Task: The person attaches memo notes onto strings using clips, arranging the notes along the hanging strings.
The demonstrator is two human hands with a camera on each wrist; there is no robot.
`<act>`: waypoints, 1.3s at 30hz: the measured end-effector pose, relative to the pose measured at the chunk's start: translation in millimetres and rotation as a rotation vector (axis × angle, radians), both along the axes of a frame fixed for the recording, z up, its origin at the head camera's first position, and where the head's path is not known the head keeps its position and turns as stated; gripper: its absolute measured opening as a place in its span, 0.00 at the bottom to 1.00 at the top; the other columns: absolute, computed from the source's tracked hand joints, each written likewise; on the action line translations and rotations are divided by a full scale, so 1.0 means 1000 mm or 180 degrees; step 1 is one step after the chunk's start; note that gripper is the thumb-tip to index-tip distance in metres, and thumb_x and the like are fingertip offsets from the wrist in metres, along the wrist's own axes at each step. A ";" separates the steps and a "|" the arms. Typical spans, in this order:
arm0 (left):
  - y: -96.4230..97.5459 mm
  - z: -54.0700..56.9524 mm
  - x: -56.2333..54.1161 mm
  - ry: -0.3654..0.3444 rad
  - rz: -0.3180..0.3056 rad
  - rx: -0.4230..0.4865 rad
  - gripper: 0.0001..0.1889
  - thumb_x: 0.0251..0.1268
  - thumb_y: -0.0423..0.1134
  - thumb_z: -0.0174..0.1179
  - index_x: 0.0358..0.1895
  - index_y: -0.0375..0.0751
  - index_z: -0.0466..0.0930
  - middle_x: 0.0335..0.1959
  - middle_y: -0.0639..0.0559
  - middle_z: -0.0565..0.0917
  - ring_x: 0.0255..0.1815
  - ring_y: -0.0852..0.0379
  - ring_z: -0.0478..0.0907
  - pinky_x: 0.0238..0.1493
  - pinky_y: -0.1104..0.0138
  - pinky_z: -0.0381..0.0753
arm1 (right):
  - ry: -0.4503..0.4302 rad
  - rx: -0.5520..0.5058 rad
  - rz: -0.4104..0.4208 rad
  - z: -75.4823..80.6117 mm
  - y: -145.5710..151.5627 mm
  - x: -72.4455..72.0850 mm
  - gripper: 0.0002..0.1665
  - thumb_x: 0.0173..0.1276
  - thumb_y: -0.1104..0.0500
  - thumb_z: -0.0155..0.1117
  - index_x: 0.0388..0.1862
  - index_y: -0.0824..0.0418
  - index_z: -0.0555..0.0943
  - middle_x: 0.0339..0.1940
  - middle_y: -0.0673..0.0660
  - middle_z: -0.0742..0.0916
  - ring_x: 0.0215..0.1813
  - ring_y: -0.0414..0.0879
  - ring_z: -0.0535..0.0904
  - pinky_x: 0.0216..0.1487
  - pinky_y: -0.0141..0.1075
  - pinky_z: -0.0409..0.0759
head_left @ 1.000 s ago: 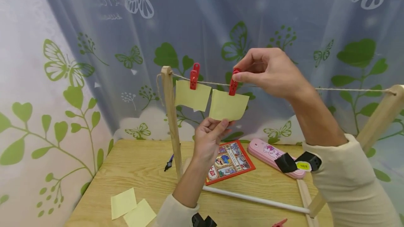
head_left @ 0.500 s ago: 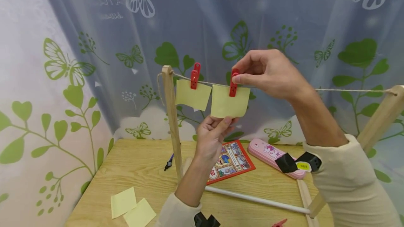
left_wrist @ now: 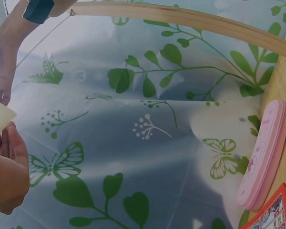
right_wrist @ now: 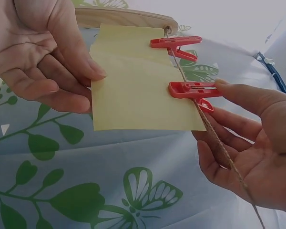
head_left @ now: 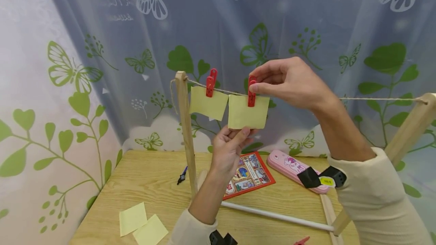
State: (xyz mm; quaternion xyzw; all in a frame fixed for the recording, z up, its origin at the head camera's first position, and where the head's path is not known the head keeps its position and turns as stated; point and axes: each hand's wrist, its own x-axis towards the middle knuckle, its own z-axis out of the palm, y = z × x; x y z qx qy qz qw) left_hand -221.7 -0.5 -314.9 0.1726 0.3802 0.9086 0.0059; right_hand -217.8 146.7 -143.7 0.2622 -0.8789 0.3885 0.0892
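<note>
My left hand (head_left: 229, 148) pinches the bottom edge of a yellow sticky note (head_left: 248, 116) between thumb and fingers. At the note's top edge, my right hand (head_left: 289, 82) holds a red clothespin (head_left: 251, 95) by its upper end. In the right wrist view the clothespin (right_wrist: 193, 89) lies across the twine (right_wrist: 224, 150) and over the edge of the note (right_wrist: 143, 95). Just to the left, a second yellow note (head_left: 207, 103) hangs from the twine under another red clothespin (head_left: 210, 84).
Wooden posts (head_left: 186, 124) carry the twine. On the table (head_left: 153, 180) lie two yellow notes (head_left: 133, 218), a pen (head_left: 182, 175), a red-bordered book (head_left: 252, 173), a pink pencil case (head_left: 289, 165) and a red clothespin (head_left: 301, 241). A white bar (head_left: 277, 216) spans the frame low down.
The note between my hands has straightened from a tilt and now hangs nearly level below the twine. My right hand and the clothespin have come down slightly.
</note>
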 end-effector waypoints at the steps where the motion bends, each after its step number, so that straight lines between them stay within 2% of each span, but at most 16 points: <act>1: 0.000 -0.001 0.000 -0.0002 -0.0005 -0.0004 0.09 0.65 0.28 0.57 0.46 0.40 0.77 0.35 0.55 0.88 0.37 0.61 0.86 0.44 0.71 0.83 | -0.0017 0.0020 -0.0019 0.000 0.000 0.000 0.16 0.64 0.55 0.66 0.48 0.60 0.82 0.40 0.56 0.86 0.41 0.40 0.84 0.43 0.31 0.78; 7: -0.002 -0.003 0.002 -0.0007 -0.0046 -0.0004 0.09 0.62 0.32 0.61 0.44 0.42 0.77 0.35 0.56 0.87 0.38 0.62 0.85 0.43 0.71 0.82 | -0.0048 0.0167 -0.0128 0.002 -0.001 0.000 0.17 0.64 0.53 0.65 0.50 0.58 0.81 0.43 0.55 0.87 0.45 0.41 0.83 0.48 0.35 0.77; 14: -0.004 -0.003 0.004 0.0014 -0.0101 0.0000 0.19 0.50 0.41 0.70 0.45 0.42 0.76 0.36 0.56 0.87 0.38 0.61 0.85 0.44 0.71 0.81 | -0.0021 0.0247 -0.0195 0.005 -0.002 0.002 0.20 0.62 0.50 0.66 0.51 0.56 0.81 0.43 0.54 0.87 0.46 0.42 0.83 0.49 0.38 0.77; 17: -0.006 -0.006 0.005 0.0052 -0.0129 -0.0053 0.17 0.50 0.43 0.70 0.42 0.44 0.77 0.36 0.55 0.87 0.40 0.60 0.85 0.45 0.71 0.81 | 0.0021 0.0230 -0.0232 0.006 -0.002 0.004 0.21 0.61 0.49 0.67 0.51 0.55 0.81 0.44 0.54 0.87 0.46 0.43 0.83 0.53 0.40 0.76; 21: -0.011 -0.014 0.007 0.0105 -0.0167 -0.0205 0.11 0.55 0.39 0.68 0.39 0.45 0.76 0.37 0.55 0.87 0.42 0.60 0.85 0.46 0.70 0.81 | 0.0169 0.0155 -0.0318 0.006 0.001 0.010 0.25 0.59 0.46 0.69 0.53 0.54 0.80 0.47 0.56 0.86 0.48 0.44 0.82 0.56 0.41 0.76; 25: -0.021 -0.025 0.010 0.0105 -0.0138 -0.0471 0.08 0.60 0.35 0.64 0.40 0.44 0.75 0.39 0.54 0.87 0.44 0.59 0.84 0.47 0.70 0.82 | 0.0449 0.0048 -0.0472 0.003 0.007 0.021 0.26 0.58 0.46 0.70 0.54 0.53 0.80 0.47 0.54 0.86 0.47 0.40 0.81 0.50 0.34 0.74; 31: -0.041 -0.042 0.016 0.0212 -0.0083 -0.1042 0.08 0.61 0.32 0.62 0.41 0.42 0.75 0.40 0.55 0.86 0.44 0.59 0.84 0.45 0.69 0.83 | 0.0992 -0.0231 -0.0565 -0.008 0.020 0.042 0.19 0.59 0.53 0.71 0.49 0.55 0.82 0.42 0.48 0.86 0.41 0.31 0.78 0.44 0.23 0.72; 36: -0.069 -0.060 0.022 0.0427 -0.0084 -0.1573 0.10 0.59 0.32 0.64 0.43 0.34 0.75 0.39 0.56 0.86 0.42 0.60 0.84 0.47 0.68 0.83 | 0.1180 -0.0193 -0.0499 -0.030 0.030 0.060 0.18 0.57 0.59 0.72 0.48 0.53 0.83 0.40 0.37 0.85 0.40 0.30 0.78 0.44 0.21 0.72; 39: -0.090 -0.074 0.025 0.0604 -0.0067 -0.1941 0.14 0.58 0.31 0.64 0.44 0.26 0.75 0.41 0.46 0.86 0.42 0.61 0.84 0.46 0.69 0.83 | 0.1196 -0.0148 -0.0368 -0.050 0.036 0.067 0.20 0.54 0.62 0.74 0.46 0.52 0.83 0.40 0.40 0.86 0.40 0.31 0.78 0.44 0.20 0.73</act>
